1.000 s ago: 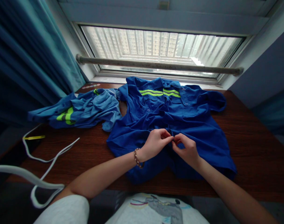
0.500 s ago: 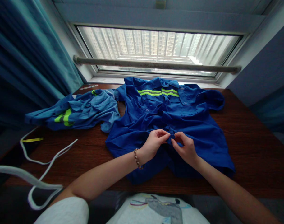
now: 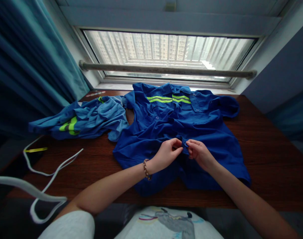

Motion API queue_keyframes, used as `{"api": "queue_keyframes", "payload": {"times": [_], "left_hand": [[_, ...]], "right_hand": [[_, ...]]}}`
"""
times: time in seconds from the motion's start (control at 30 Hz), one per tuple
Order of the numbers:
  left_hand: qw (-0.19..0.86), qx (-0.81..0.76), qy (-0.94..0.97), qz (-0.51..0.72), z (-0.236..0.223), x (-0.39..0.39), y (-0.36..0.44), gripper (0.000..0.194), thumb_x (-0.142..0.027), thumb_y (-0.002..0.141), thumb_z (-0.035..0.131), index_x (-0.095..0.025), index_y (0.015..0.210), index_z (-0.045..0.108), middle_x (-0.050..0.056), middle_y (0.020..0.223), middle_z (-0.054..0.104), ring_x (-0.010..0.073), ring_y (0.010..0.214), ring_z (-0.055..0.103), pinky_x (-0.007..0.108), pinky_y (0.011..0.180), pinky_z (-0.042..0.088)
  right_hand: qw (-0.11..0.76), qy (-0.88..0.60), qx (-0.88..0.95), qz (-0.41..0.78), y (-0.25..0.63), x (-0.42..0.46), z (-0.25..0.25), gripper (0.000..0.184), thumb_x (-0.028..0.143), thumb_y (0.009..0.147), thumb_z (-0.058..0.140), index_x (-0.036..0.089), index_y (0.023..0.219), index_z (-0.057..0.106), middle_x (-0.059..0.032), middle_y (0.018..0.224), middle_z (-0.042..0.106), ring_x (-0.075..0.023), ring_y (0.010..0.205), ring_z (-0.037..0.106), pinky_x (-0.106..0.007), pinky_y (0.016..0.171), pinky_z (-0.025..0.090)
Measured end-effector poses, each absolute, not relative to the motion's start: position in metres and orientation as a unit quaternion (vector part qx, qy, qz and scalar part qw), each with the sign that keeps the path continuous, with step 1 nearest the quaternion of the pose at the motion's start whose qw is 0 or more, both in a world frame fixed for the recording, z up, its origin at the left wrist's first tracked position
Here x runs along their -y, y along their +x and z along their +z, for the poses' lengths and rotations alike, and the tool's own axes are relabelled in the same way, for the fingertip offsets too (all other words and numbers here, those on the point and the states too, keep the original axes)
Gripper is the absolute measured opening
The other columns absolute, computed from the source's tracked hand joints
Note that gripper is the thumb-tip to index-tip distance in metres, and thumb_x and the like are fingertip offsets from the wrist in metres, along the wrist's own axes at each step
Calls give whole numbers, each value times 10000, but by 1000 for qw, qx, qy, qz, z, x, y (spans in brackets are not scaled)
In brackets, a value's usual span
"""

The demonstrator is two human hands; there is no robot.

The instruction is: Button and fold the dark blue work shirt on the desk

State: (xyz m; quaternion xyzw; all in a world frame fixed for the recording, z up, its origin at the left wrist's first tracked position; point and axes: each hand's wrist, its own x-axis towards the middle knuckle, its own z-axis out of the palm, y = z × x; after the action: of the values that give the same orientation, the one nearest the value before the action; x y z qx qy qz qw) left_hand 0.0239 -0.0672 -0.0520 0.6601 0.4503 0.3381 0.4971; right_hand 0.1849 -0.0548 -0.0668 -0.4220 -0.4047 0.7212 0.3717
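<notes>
A dark blue work shirt with neon yellow-green stripes near the collar lies spread front-up on the wooden table. My left hand, a beaded bracelet on its wrist, pinches the shirt's front edge at the middle. My right hand pinches the facing edge right beside it, fingertips almost touching the left ones. Both hands are closed on the fabric at the placket.
A lighter blue garment with neon stripes lies crumpled at the table's left. A white cord trails over the left edge. Behind the table a window with a metal bar; a teal curtain hangs at left.
Both hands have stayed at the shirt's front, shifting slightly upward. The right hand's fingers have curled in closer to the left hand's fingertips.
</notes>
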Motion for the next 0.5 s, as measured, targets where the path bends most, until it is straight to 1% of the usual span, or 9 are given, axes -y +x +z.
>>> {"api": "queue_keyframes", "payload": {"times": [0.07,0.13,0.2,0.27,0.3,0.33,0.37,0.43,0.5], "left_hand": [[412,-459,741,265,-45,71,19,135,-172,764,494,-153,893,531,35,858,576,138,772,543,253,713,444],[302,-480,802,186,-38,80,9,170,-155,741,507,-161,911,512,45,901,545,156,799,524,273,730,439],[192,-519,825,115,-33,94,-7,173,-140,740,491,-156,912,500,65,931,514,182,843,502,300,757,431],[111,-564,816,59,-33,111,-27,167,-120,750,460,-151,911,496,79,937,496,201,874,483,323,779,422],[86,-586,805,39,-36,120,-37,167,-116,755,449,-150,913,495,83,936,492,207,880,477,330,784,419],[71,-606,792,26,-40,129,-47,170,-118,760,442,-150,919,494,84,936,490,209,881,474,336,789,417],[65,-623,780,21,-46,136,-56,169,-123,766,436,-151,923,493,84,934,489,210,879,474,340,792,416],[66,-650,756,29,-59,147,-71,152,-133,780,416,-155,909,493,80,922,491,207,869,479,343,795,414],[77,-674,733,57,-70,154,-83,132,-138,786,397,-161,876,491,70,902,490,198,843,489,336,778,415]], "right_hand": [[357,-434,481,673,193,53,-55,249,403,737,577,171,672,514,35,527,493,-79,446,447,-196,440,360],[329,-458,593,574,207,57,-41,230,407,746,569,184,804,565,-1,625,572,-124,548,524,-233,505,419],[289,-492,706,419,231,68,-34,269,386,737,586,211,941,585,-38,775,626,-178,702,573,-293,625,464],[238,-517,782,252,262,83,-41,356,372,707,617,241,1036,581,-61,970,623,-236,899,555,-370,792,450],[203,-520,807,192,279,91,-49,415,368,692,626,249,1085,566,-66,1073,594,-267,1010,510,-410,866,418],[179,-522,822,140,297,99,-61,455,368,677,630,251,1111,558,-67,1148,562,-296,1083,461,-448,904,390],[164,-530,826,93,315,107,-74,458,366,676,619,248,1115,560,-70,1208,525,-321,1124,425,-480,912,377],[144,-549,823,35,347,119,-99,439,369,682,585,240,1101,572,-73,1252,489,-349,1143,402,-522,908,367],[138,-551,822,33,373,128,-116,410,340,723,512,243,1119,553,-60,1246,492,-319,1122,441,-495,906,392]]}}
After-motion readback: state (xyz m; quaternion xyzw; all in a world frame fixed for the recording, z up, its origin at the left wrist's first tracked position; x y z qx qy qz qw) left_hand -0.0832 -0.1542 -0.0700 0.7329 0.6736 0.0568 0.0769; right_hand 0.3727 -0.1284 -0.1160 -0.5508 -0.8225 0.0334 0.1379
